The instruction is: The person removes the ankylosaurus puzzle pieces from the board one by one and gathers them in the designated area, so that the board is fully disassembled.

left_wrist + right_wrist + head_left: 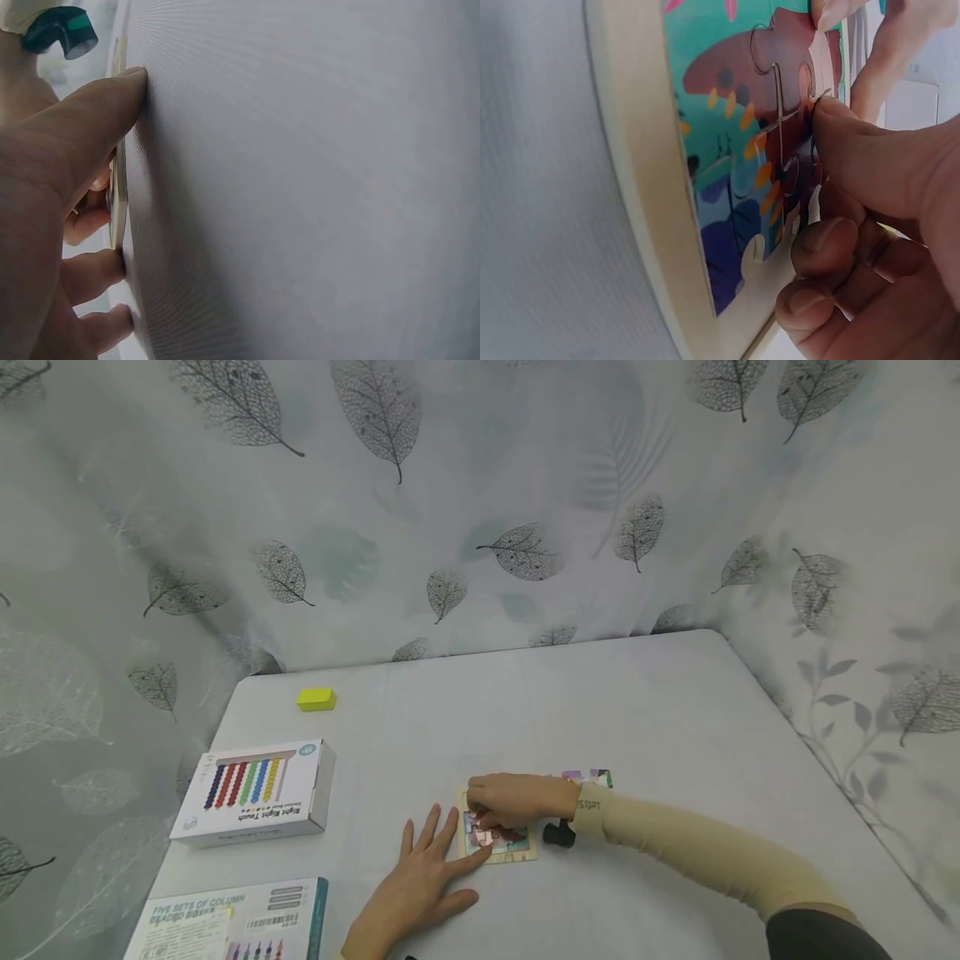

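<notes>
A jigsaw puzzle in a pale wooden tray lies on the white table, partly filled with colourful pieces. My left hand lies spread beside the tray, one fingertip on the puzzle's near edge. Over the tray's far left part, my right hand reaches down with bent fingers. Close up in the right wrist view, its thumb and curled fingers pinch a dark reddish-brown puzzle piece among the joined ones. Bare wood shows at one end of the tray. In the left wrist view, the left thumb touches the tabletop.
More puzzle pieces lie beyond the right wrist, partly hidden by it. A white box with a coloured bead picture stands at left, and another box is nearer. A yellow block sits toward the back left.
</notes>
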A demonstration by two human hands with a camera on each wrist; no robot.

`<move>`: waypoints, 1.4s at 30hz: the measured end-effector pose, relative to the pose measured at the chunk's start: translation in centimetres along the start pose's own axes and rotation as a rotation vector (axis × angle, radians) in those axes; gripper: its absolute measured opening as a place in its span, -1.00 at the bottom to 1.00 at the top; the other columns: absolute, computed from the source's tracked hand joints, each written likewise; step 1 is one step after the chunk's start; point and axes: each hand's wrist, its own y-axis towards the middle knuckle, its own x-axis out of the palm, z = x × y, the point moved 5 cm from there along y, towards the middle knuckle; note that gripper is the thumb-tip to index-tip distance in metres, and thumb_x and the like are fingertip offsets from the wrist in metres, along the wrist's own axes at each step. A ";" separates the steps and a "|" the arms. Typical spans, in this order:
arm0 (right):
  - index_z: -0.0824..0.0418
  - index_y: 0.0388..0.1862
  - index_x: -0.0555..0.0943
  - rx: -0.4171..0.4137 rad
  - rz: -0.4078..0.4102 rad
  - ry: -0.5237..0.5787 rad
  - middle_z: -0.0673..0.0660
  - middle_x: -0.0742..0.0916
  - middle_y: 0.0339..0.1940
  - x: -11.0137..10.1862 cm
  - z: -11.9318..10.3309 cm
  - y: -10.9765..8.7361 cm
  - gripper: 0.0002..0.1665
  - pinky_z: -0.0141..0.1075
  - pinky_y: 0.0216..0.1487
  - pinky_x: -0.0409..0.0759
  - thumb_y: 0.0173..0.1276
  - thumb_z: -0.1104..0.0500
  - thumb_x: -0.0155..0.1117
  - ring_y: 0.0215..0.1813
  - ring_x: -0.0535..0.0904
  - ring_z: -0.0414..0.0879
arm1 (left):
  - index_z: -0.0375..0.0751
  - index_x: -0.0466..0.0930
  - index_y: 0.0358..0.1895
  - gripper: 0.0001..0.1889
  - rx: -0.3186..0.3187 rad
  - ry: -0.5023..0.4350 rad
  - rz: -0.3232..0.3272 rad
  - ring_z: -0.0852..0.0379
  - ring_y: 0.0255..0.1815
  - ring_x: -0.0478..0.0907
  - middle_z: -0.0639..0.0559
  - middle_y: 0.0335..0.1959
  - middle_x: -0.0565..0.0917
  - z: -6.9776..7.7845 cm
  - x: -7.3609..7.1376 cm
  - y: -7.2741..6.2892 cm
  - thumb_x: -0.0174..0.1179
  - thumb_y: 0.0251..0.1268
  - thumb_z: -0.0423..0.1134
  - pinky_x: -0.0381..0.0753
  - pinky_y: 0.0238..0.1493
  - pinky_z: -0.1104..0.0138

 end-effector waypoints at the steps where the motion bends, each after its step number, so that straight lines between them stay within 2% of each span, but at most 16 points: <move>1: 0.14 -0.13 0.55 0.010 -0.002 0.006 -0.06 0.57 -0.23 0.0 -0.1 0.0 -0.88 -0.54 -0.16 0.51 0.46 0.14 0.27 -0.30 0.44 -0.38 | 0.49 0.39 0.41 -0.43 0.000 -0.001 0.001 -0.45 0.61 0.03 -0.35 0.58 0.20 0.0 0.0 0.0 0.19 0.31 0.24 0.15 0.37 -0.48; 13: 0.09 -0.16 0.52 0.064 0.001 0.068 -0.10 0.56 -0.24 0.5 0.6 0.2 -0.88 -0.52 -0.16 0.50 0.47 0.09 0.26 -0.35 0.47 -0.40 | 0.49 0.38 0.41 -0.43 0.005 0.015 0.025 -0.44 0.61 0.04 -0.33 0.58 0.21 -0.1 0.2 0.0 0.17 0.33 0.25 0.17 0.37 -0.47; 20: 0.08 -0.15 0.52 0.068 0.011 0.030 -0.10 0.58 -0.21 0.4 0.6 0.1 -0.85 -0.50 -0.15 0.51 0.46 0.06 0.27 -0.32 0.46 -0.40 | 0.50 0.38 0.41 -0.43 0.002 0.018 0.025 -0.44 0.61 0.03 -0.33 0.58 0.21 -0.2 0.3 0.0 0.17 0.32 0.25 0.17 0.37 -0.47; 35: 0.08 -0.18 0.49 0.042 0.027 0.069 -0.09 0.58 -0.23 0.2 0.3 0.0 -0.86 -0.51 -0.14 0.50 0.46 0.10 0.27 -0.32 0.45 -0.40 | 0.48 0.40 0.40 -0.44 0.002 0.004 0.008 -0.46 0.61 0.02 -0.35 0.57 0.21 -0.1 0.1 -0.1 0.17 0.33 0.24 0.15 0.36 -0.48; 42: 0.14 -0.19 0.48 -0.003 0.033 0.095 -0.03 0.59 -0.28 0.0 0.1 0.0 -0.87 -0.54 -0.19 0.50 0.48 0.15 0.25 -0.41 0.48 -0.44 | 0.49 0.40 0.40 -0.43 -0.004 0.002 0.000 -0.45 0.61 0.03 -0.34 0.57 0.21 -0.1 0.0 0.0 0.18 0.32 0.24 0.15 0.37 -0.47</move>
